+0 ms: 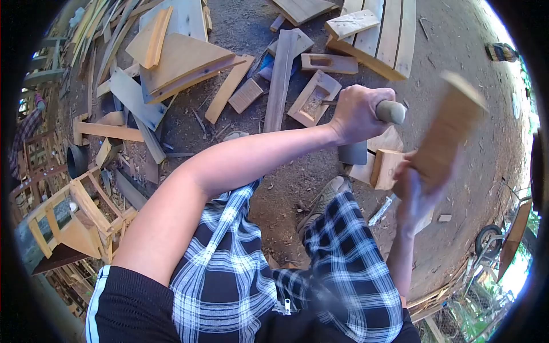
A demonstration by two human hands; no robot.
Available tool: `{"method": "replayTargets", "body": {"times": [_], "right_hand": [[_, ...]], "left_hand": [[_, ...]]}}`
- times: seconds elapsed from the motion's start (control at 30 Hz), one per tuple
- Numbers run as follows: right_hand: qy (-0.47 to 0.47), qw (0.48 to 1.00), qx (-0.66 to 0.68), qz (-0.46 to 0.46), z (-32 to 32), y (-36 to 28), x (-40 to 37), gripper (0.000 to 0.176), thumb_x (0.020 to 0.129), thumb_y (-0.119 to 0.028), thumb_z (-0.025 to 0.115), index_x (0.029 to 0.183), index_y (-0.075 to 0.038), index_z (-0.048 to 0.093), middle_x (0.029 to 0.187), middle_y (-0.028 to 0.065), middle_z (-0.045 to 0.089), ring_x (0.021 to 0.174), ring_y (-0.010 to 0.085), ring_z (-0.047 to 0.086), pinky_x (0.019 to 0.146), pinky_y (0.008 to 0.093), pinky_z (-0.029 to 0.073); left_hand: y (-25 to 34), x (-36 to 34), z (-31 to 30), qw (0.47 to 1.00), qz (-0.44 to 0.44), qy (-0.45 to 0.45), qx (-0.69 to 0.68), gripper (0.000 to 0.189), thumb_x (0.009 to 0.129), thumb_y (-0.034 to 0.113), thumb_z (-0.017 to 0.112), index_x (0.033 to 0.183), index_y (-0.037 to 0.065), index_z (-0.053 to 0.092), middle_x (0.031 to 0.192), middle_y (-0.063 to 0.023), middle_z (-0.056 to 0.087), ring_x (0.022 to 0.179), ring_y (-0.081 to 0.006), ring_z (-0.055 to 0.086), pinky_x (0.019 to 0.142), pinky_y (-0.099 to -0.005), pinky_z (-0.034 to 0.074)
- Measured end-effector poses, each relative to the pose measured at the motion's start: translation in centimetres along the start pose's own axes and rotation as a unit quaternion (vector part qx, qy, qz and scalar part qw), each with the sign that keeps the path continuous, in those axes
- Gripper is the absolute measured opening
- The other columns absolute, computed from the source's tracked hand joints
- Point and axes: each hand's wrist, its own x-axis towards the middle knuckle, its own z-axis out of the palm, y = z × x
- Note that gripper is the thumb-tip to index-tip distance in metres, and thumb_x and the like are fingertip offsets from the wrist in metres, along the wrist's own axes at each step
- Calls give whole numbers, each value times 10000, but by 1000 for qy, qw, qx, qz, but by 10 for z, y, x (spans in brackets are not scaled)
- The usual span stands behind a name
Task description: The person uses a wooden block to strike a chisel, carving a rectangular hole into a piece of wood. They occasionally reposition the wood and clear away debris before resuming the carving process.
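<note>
My left hand (360,113) is wrapped round a rounded wooden handle (391,112), whose end sticks out to the right of the fist. A thin dark shaft shows at the other side of the fist, over a hollowed wooden block (314,98). On the right, my right hand (426,180) grips a long wooden block (452,117), raised and blurred by motion. The block and the handle are apart. Below my left hand lie a dark flat piece (353,153) and a light wood block (385,169) with a hole in it.
Boards (186,66) are piled at the upper left, and a slatted wooden piece (389,40) stands at the top right. A small wooden frame (86,211) is at the left. Another hollowed block (330,63) lies ahead. Part of another person (27,128) shows at the far left.
</note>
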Motion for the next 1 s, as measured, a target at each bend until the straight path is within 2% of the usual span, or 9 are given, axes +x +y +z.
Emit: {"method": "replayTargets", "body": {"times": [0.1,0.17,0.2,0.3,0.43,0.47,0.5,0.63,1.0], "right_hand": [[-55,950,279,127,-23,28,-6,874,789,-234,687,1489,-39,200,1496,202,316,1372,338,319,1095,437,279],[-16,987,-150,-58,5,4,8,817,805,-220,655,1477,-39,226,1353,226,461,1210,319,500,1002,416,397],[8,986,-132,-106,14,3,15,755,809,-186,629,1442,2,262,1118,198,563,886,227,609,826,361,490],[61,983,156,76,7,-5,7,410,858,-246,607,1176,-32,460,915,153,585,731,200,629,674,323,533],[8,992,120,34,6,10,5,570,856,-258,614,1325,-37,378,1073,151,578,773,192,629,704,311,531],[-11,996,-92,-1,12,6,7,819,804,-166,641,1491,-82,202,1336,218,493,1103,339,593,903,418,474],[-13,998,-59,-23,16,7,8,853,806,-174,652,1506,-95,171,1496,210,321,1342,364,376,1038,457,367],[19,998,46,40,13,21,2,865,824,-222,658,1512,-115,146,1522,160,249,1334,324,378,1081,450,324],[17,989,119,88,19,22,1,848,865,-329,644,1513,-141,130,1516,127,229,1277,266,434,1020,431,417]], "left_hand": [[5,0,3,999,-24,-41,16,269,747,297,763,727,99,581,661,-110,627,616,-276,658,531,-347,493],[3,-1,8,999,19,-20,34,266,758,301,760,717,107,583,613,-101,611,579,-266,649,509,-359,475],[3,0,8,999,0,-18,34,252,765,299,753,717,118,585,602,-89,606,571,-266,644,502,-369,464],[1,-4,9,998,-21,-33,44,234,761,297,752,734,127,593,639,-81,623,593,-269,649,508,-371,467],[2,-5,8,996,6,-66,51,219,771,290,744,741,127,602,637,-89,615,590,-280,639,508,-372,463],[-1,-5,9,998,24,-39,45,198,793,257,738,737,110,618,612,-75,606,553,-215,637,507,-330,463],[-4,1,4,998,24,-42,45,198,793,257,738,737,110,618,612,-75,606,553,-215,637,507,-330,463],[-16,34,-30,991,-20,115,-68,255,871,231,695,687,66,629,592,31,594,553,-31,548,498,-220,441],[-13,29,-48,984,-70,121,-112,245,869,227,693,699,64,626,608,16,608,575,-33,576,518,-202,461]]}}
